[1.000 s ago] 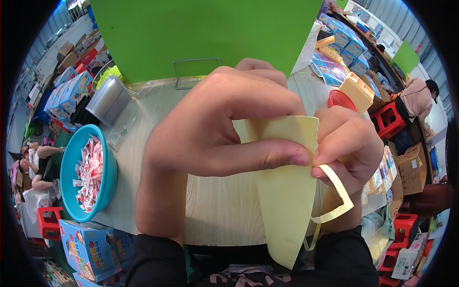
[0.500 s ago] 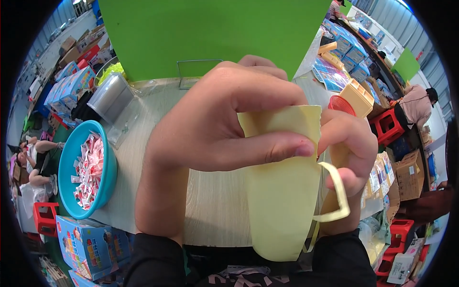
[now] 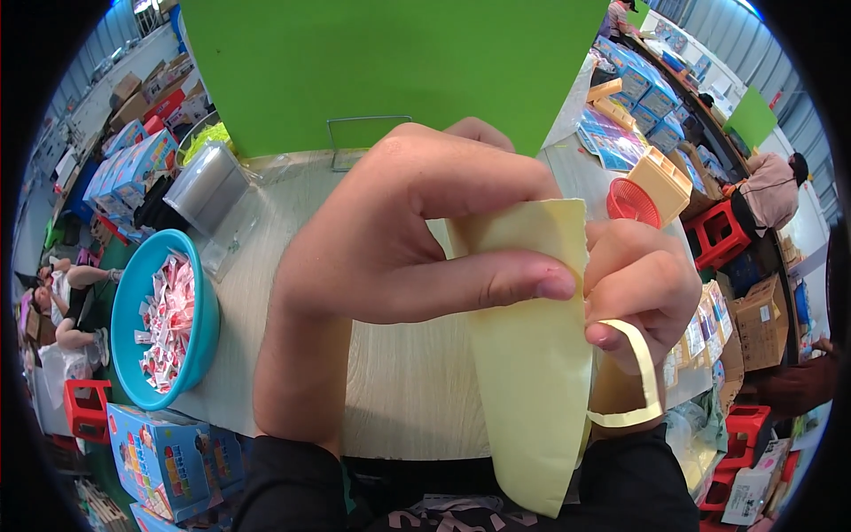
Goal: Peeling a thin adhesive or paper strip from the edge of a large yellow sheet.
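Note:
In front of my chest, my left hand (image 3: 417,239) pinches a long pale yellow sheet (image 3: 532,372) between its thumb and bent fingers. The sheet hangs down, tapering toward a rounded lower end over my lap. At its right edge my right hand (image 3: 643,279) is closed, thumb against curled fingers, on a narrow pale yellow strip (image 3: 651,381). This strip bends down and back toward the sheet's edge; whether it joins the sheet there I cannot tell. Part of my right fingers is hidden behind the sheet.
A turquoise basin (image 3: 208,328) of small red-and-white packets stands at the left of the table (image 3: 399,390). A green board (image 3: 381,71) rises behind, with a wire stand (image 3: 332,142) before it. To the right are a red basket (image 3: 633,202) and a cream plastic holder (image 3: 658,182).
The sheet's lower end has swung right and nearer to me. My right fingers have curled in and moved slightly down along the edge, and the strip has shifted slightly right and down.

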A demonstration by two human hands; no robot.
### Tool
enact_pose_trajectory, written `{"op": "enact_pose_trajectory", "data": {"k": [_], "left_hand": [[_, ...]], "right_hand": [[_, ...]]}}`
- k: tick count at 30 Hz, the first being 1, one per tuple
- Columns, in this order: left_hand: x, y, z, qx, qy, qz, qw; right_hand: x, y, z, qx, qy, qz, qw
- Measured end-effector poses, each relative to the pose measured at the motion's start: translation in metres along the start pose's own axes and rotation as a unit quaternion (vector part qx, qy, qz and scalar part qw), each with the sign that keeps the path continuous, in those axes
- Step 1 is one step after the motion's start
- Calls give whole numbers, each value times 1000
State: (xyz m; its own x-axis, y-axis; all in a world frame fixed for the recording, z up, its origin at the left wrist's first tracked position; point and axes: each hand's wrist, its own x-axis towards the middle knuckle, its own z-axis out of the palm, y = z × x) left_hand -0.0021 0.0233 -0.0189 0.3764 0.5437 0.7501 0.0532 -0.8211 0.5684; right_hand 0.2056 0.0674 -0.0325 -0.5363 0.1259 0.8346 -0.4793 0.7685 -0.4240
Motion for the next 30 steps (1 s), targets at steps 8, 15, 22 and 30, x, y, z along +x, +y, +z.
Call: {"op": "enact_pose_trajectory", "data": {"k": [8, 15, 22, 30], "left_hand": [[-3, 2, 1, -22, 43, -35, 998], [-2, -3, 0, -5, 35, -13, 999], [-2, -2, 0, -9, 36, -22, 999], [-1, -8, -1, 6, 38, 3, 999]], "right_hand": [[-2, 1, 6, -36, 30, -7, 999], [2, -3, 2, 23, -5, 62, 998], [-3, 2, 4, 92, -20, 85, 992], [-2, 1, 7, 47, 12, 27, 998]]}}
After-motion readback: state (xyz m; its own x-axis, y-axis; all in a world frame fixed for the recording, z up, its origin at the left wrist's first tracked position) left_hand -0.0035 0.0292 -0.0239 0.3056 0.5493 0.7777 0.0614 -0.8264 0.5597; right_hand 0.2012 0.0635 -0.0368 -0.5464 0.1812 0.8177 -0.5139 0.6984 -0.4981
